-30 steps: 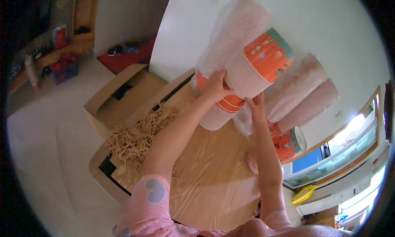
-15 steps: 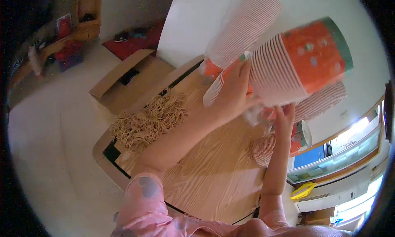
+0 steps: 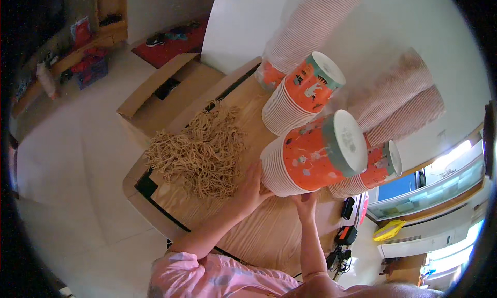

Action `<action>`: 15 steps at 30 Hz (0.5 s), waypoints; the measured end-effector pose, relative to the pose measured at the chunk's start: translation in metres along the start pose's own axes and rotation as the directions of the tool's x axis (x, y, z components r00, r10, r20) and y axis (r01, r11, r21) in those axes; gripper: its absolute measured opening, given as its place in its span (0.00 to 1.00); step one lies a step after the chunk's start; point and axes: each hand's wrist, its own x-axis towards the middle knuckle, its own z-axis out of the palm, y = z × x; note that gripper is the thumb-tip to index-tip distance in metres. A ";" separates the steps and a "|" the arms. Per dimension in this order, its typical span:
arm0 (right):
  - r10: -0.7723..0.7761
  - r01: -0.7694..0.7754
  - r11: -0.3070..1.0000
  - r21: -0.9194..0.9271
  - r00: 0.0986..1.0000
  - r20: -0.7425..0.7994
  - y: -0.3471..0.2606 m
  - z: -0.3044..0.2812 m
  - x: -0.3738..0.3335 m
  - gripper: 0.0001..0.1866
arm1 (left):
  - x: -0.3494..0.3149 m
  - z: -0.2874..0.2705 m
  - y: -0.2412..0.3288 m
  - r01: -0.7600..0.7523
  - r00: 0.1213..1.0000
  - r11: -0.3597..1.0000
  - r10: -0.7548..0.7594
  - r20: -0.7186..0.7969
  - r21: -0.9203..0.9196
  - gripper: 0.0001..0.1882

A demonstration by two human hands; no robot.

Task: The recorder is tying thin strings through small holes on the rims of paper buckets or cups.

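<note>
Both hands hold a stack of orange-and-green paper cups (image 3: 310, 155), turned base up with the white rims lowest. My left hand (image 3: 252, 188) is closed round the rim end on the left. My right hand (image 3: 306, 200) grips the near side low down, its fingertips partly hidden under the cups. Just behind stands a second inverted stack of the same cups (image 3: 305, 91). A third stack (image 3: 370, 173) is to the right, partly covered by the held one. Whether the held rims touch the wooden tabletop (image 3: 259, 238) I cannot tell.
Long plastic-sleeved cup stacks (image 3: 313, 31) lean by the white wall, with more sleeved cups (image 3: 398, 96) at right. A heap of tan shredded paper or string (image 3: 199, 150) lies left on the table. Beyond the left edge is an open cardboard box (image 3: 160, 96). Black devices (image 3: 346, 235) sit right.
The held stack has come down and toward me, from high at the right, and both hands came with it. The second and third stacks now show more fully.
</note>
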 end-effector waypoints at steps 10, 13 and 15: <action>-0.062 0.101 0.856 -0.507 0.994 0.095 0.022 0.018 0.005 0.39 | 0.001 0.051 -0.037 0.074 0.996 0.991 -0.069 -0.054 0.108 0.52; -0.080 0.119 0.845 -0.521 0.992 0.097 0.024 0.021 0.001 0.38 | -0.004 0.067 -0.055 0.039 0.996 0.997 -0.034 -0.080 0.061 0.52; -0.080 0.107 0.850 -0.515 0.994 0.075 0.023 0.024 -0.001 0.38 | -0.003 0.077 -0.072 0.085 0.994 0.994 -0.089 -0.057 -0.069 0.52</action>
